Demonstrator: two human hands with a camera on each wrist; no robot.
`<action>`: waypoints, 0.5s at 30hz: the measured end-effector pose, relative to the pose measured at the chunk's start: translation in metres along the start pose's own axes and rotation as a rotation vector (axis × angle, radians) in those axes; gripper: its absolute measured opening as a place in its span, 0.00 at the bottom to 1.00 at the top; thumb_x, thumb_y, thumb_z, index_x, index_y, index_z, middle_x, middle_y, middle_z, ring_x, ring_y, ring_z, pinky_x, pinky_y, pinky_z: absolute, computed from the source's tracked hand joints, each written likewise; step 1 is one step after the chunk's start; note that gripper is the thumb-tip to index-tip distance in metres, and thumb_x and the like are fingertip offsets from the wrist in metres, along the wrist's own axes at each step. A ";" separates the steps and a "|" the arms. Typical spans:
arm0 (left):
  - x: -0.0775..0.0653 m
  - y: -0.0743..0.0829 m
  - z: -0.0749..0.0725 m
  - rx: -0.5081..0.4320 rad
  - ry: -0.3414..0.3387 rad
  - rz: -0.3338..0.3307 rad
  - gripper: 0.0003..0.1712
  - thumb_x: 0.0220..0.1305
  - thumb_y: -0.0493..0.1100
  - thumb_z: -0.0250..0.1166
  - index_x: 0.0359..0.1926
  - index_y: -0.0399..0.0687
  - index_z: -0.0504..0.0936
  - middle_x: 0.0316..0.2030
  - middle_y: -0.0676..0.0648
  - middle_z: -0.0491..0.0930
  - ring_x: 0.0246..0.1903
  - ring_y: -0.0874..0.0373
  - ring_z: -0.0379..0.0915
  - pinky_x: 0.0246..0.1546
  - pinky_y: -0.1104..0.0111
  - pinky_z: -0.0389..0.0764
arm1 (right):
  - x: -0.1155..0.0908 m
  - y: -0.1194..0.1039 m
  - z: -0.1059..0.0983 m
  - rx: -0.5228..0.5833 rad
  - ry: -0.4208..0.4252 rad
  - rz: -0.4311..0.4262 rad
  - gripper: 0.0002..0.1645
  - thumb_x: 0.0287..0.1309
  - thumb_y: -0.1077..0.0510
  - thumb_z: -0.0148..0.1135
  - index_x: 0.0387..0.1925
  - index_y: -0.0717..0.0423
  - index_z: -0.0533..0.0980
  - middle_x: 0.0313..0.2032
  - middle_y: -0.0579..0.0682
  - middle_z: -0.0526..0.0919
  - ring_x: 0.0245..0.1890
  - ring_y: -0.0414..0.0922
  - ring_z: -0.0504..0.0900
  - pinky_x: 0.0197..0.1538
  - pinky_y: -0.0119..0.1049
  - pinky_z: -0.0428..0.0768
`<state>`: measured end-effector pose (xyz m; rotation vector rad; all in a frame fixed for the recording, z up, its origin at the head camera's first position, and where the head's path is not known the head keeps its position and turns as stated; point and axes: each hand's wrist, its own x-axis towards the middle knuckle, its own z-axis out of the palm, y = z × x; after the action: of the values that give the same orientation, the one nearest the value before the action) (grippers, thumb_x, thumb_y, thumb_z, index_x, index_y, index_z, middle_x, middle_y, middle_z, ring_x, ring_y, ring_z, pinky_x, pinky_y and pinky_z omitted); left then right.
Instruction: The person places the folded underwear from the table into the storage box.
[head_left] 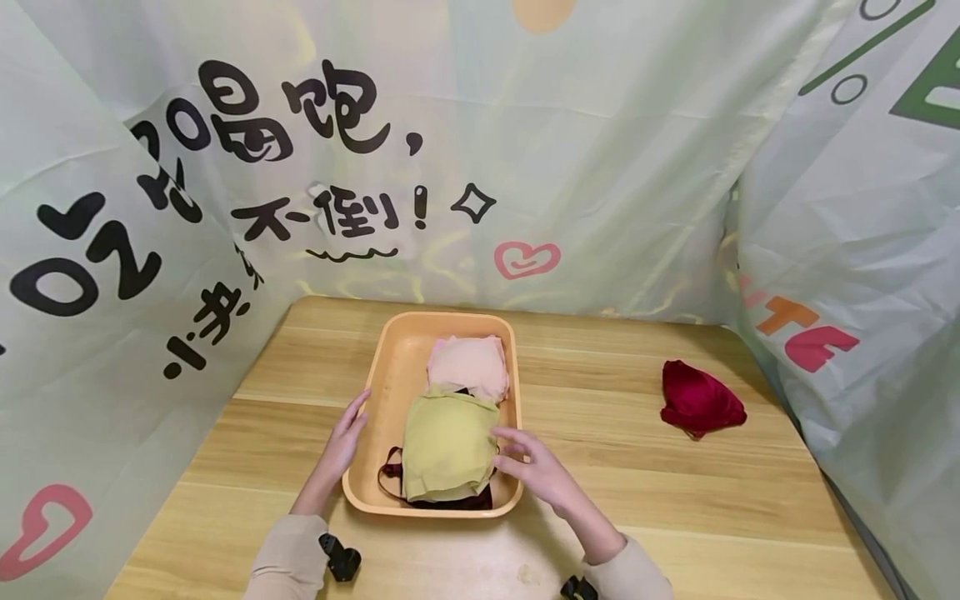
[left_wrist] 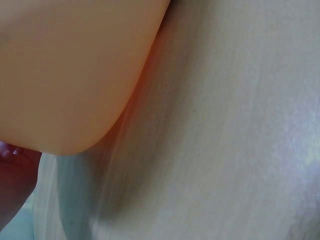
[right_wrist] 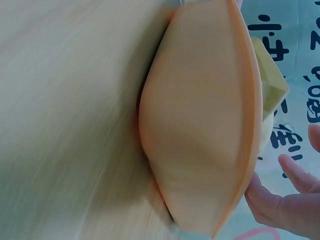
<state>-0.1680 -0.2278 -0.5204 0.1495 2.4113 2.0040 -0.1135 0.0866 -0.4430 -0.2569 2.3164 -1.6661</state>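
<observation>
An orange plastic tray point(head_left: 390, 375) holds a folded yellow bra point(head_left: 450, 446) and a pale pink bra point(head_left: 468, 365) behind it. Under the yellow one, a dark garment with thin straps point(head_left: 392, 471) shows in part. My left hand point(head_left: 341, 446) rests along the tray's left side, fingers extended; in the left wrist view only a bit of it shows beside the tray wall. At the right rim is my right hand point(head_left: 538, 473), its fingers spread beside the yellow bra. The right wrist view has one finger against the tray's rim and the others apart in the air.
A dark red bra point(head_left: 701, 400) lies on the right part of the wooden table point(head_left: 600, 483). Printed cloth curtains point(head_left: 622, 183) enclose the table at the back and both sides. Black wrist devices point(head_left: 342, 558) sit by both sleeves.
</observation>
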 end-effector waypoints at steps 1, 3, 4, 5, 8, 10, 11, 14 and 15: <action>0.000 0.000 0.000 0.000 -0.001 0.001 0.26 0.72 0.37 0.38 0.68 0.35 0.51 0.68 0.33 0.46 0.67 0.38 0.36 0.65 0.46 0.43 | 0.000 0.001 -0.002 0.001 0.011 0.000 0.25 0.57 0.59 0.58 0.57 0.61 0.69 0.57 0.63 0.67 0.54 0.61 0.68 0.51 0.56 0.71; 0.000 -0.001 0.000 0.000 -0.002 0.002 0.26 0.72 0.37 0.38 0.68 0.35 0.51 0.68 0.33 0.46 0.67 0.38 0.36 0.65 0.46 0.44 | -0.001 0.003 -0.006 0.012 0.032 0.002 0.25 0.58 0.60 0.58 0.56 0.63 0.69 0.56 0.63 0.68 0.54 0.60 0.69 0.51 0.55 0.72; 0.000 -0.001 -0.001 0.000 -0.003 0.001 0.26 0.72 0.37 0.38 0.68 0.35 0.51 0.68 0.33 0.46 0.67 0.38 0.36 0.65 0.46 0.44 | 0.000 0.005 -0.008 0.019 0.037 -0.001 0.24 0.58 0.60 0.57 0.56 0.64 0.69 0.56 0.64 0.69 0.54 0.60 0.69 0.51 0.54 0.72; 0.000 -0.001 0.000 0.001 -0.001 0.001 0.26 0.71 0.37 0.38 0.68 0.35 0.51 0.68 0.33 0.46 0.67 0.38 0.36 0.65 0.47 0.44 | 0.000 0.007 -0.010 0.029 0.045 -0.003 0.24 0.58 0.60 0.57 0.56 0.65 0.69 0.56 0.64 0.69 0.54 0.59 0.70 0.52 0.54 0.72; 0.000 -0.002 -0.001 -0.002 -0.001 0.001 0.26 0.71 0.37 0.38 0.68 0.35 0.51 0.68 0.33 0.45 0.67 0.38 0.36 0.65 0.46 0.44 | 0.002 0.016 -0.017 0.073 0.080 0.005 0.24 0.58 0.62 0.56 0.56 0.67 0.68 0.54 0.64 0.71 0.53 0.58 0.72 0.53 0.49 0.73; 0.001 -0.002 -0.001 -0.002 0.000 0.001 0.26 0.71 0.36 0.38 0.68 0.35 0.51 0.68 0.33 0.45 0.67 0.38 0.36 0.65 0.46 0.43 | 0.003 0.021 -0.023 0.093 0.121 0.002 0.23 0.58 0.64 0.56 0.55 0.69 0.68 0.52 0.64 0.73 0.51 0.56 0.73 0.53 0.44 0.74; 0.001 -0.002 -0.001 -0.002 0.001 0.002 0.26 0.71 0.36 0.38 0.68 0.35 0.51 0.68 0.33 0.45 0.67 0.38 0.36 0.65 0.46 0.43 | 0.003 0.023 -0.027 0.103 0.144 0.003 0.23 0.58 0.64 0.55 0.55 0.69 0.68 0.51 0.65 0.73 0.50 0.56 0.74 0.53 0.42 0.74; 0.001 -0.002 -0.001 -0.001 0.000 0.005 0.26 0.71 0.35 0.38 0.67 0.34 0.51 0.68 0.33 0.45 0.67 0.38 0.36 0.65 0.46 0.43 | 0.004 0.027 -0.042 0.092 0.209 0.007 0.24 0.58 0.65 0.54 0.56 0.70 0.67 0.50 0.65 0.73 0.49 0.55 0.75 0.51 0.37 0.74; 0.001 -0.002 -0.001 -0.001 0.001 0.006 0.25 0.71 0.35 0.38 0.67 0.34 0.51 0.68 0.33 0.45 0.67 0.37 0.36 0.65 0.46 0.43 | 0.004 0.029 -0.047 0.076 0.228 0.011 0.24 0.59 0.65 0.54 0.56 0.70 0.66 0.50 0.65 0.72 0.49 0.54 0.75 0.50 0.35 0.74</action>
<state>-0.1691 -0.2290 -0.5222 0.1562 2.4132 2.0090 -0.1324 0.1371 -0.4570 -0.0401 2.4007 -1.8590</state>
